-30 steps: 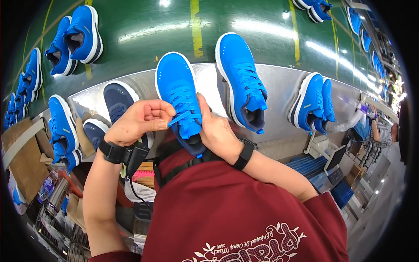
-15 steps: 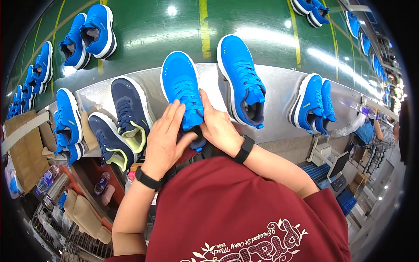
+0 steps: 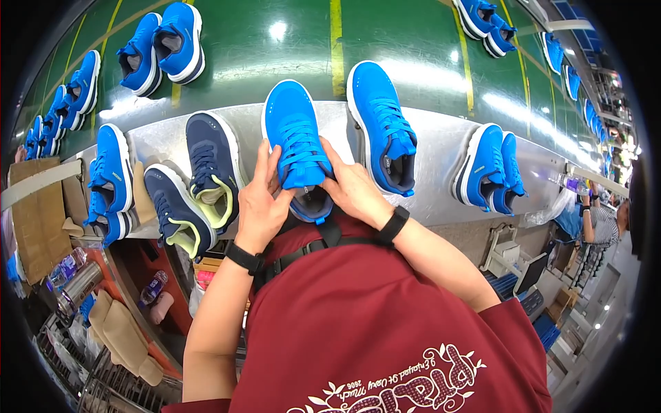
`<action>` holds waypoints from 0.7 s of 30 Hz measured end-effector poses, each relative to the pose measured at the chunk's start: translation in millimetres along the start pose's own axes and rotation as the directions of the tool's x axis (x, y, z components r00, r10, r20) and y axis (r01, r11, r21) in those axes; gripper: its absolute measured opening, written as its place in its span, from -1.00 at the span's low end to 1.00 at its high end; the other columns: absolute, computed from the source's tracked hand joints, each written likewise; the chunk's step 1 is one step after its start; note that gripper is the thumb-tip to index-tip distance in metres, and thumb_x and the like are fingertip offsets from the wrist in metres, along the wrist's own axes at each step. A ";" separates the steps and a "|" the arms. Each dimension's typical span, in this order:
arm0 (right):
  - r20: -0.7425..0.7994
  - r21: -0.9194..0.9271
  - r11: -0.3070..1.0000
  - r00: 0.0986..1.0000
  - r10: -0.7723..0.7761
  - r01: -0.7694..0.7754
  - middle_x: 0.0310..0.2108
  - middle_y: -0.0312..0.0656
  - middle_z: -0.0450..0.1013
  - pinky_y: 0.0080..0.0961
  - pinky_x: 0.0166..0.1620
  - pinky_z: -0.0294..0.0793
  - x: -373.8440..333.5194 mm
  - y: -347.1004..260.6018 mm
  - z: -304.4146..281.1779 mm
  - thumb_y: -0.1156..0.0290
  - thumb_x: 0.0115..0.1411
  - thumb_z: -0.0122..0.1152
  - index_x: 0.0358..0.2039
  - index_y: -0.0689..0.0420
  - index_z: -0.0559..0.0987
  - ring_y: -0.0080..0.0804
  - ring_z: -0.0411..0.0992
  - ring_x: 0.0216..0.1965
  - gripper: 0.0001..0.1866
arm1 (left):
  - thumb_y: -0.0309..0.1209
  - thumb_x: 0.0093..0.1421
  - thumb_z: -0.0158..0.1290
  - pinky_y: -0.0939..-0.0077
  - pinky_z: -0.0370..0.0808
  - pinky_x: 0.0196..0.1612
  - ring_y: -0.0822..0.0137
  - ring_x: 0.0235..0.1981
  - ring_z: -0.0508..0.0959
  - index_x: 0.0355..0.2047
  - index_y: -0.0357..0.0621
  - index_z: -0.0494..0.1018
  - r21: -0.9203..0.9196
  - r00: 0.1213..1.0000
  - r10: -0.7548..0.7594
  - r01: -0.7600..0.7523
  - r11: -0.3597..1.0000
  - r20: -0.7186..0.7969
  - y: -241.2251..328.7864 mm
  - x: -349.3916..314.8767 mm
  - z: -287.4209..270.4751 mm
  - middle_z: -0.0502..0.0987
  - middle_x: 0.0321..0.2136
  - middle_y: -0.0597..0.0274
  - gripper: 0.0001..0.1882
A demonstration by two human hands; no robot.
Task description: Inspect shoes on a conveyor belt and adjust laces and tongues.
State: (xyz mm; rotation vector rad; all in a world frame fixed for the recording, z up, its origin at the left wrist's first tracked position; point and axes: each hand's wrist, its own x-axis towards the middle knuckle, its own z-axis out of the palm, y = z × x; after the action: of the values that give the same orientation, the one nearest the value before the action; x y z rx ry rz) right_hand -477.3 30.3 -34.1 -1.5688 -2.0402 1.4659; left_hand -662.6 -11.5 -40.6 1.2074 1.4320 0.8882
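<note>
Holds the blue shoe (image 3: 290, 113) between left hand (image 3: 260, 210) and right hand (image 3: 358, 191), with a half-closed grip cupping both sides by the laces (image 3: 300, 143), toe pointed away over the metal counter (image 3: 438, 155), just left of another blue sneaker (image 3: 375, 100). Cannot tell about contact with the counter beneath. For good handling, probably best to press evenly from both sides, centre the tongue (image 3: 303, 178), lay the laces flat and untwisted, leave the heel opening round rather than pinched, and avoid scraping the toe.
</note>
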 end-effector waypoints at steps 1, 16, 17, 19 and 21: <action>-0.004 -0.010 0.999 0.999 -0.035 0.034 -0.35 0.33 0.46 -0.06 -0.15 0.43 1.6 0.7 -1.6 0.52 0.07 0.13 0.28 0.32 -0.02 0.23 0.47 -0.24 -0.20 | -0.70 0.10 0.05 0.34 0.40 0.15 0.13 0.19 0.34 0.34 -0.18 -0.16 -0.150 1.000 -0.024 0.021 0.988 -0.018 -2.4 -0.5 0.2 0.20 0.24 -0.14 -0.13; -0.170 -0.156 0.986 0.982 -0.087 0.061 -0.30 0.27 0.46 -0.06 -0.28 0.46 -4.0 -3.6 17.9 0.53 0.05 0.13 0.28 0.30 -0.07 0.22 0.47 -0.29 -0.17 | -0.48 -0.15 0.11 0.45 0.39 -0.28 0.34 -0.30 0.50 -0.44 -0.15 0.53 0.646 0.646 0.675 -0.692 0.322 0.356 42.5 14.8 8.5 0.50 -0.36 0.32 -0.82; -0.165 -0.153 0.986 0.983 -0.086 0.061 -0.30 0.27 0.46 -0.06 -0.28 0.46 -5.4 -3.6 20.4 0.53 0.05 0.13 0.28 0.30 -0.07 0.22 0.47 -0.29 -0.17 | -0.48 -0.14 0.09 0.43 0.40 -0.28 0.35 -0.29 0.49 -0.45 -0.16 0.53 0.599 0.640 0.629 -0.732 0.324 0.442 42.9 15.8 7.7 0.50 -0.36 0.32 -0.82; -0.149 -0.133 0.991 0.989 -0.021 0.001 -0.32 0.26 0.47 -0.04 -0.30 0.45 -2.2 -3.1 19.9 0.55 0.04 0.13 0.26 0.31 -0.03 0.22 0.47 -0.33 -0.20 | -0.46 -0.14 0.15 0.41 0.41 -0.26 0.30 -0.27 0.49 -0.39 -0.18 0.52 0.591 0.641 0.617 -0.737 0.330 0.456 41.0 21.9 -0.1 0.50 -0.36 0.31 -0.78; -0.138 -0.147 0.989 0.990 0.007 -0.028 -0.33 0.26 0.47 -0.04 -0.30 0.46 -0.1 -3.7 17.7 0.55 0.04 0.14 0.24 0.29 0.03 0.23 0.47 -0.33 -0.24 | -0.48 -0.09 0.20 0.43 0.43 -0.20 0.22 -0.25 0.50 -0.32 -0.18 0.54 0.489 0.783 0.569 -0.611 0.623 0.253 43.9 17.6 -11.1 0.50 -0.31 0.24 -0.74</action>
State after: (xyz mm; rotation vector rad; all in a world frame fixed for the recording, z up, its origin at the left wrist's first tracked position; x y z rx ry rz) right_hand -491.0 20.1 -40.0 -1.6963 -2.1029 1.1991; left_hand -663.4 16.2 -0.7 2.2290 1.2668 0.8621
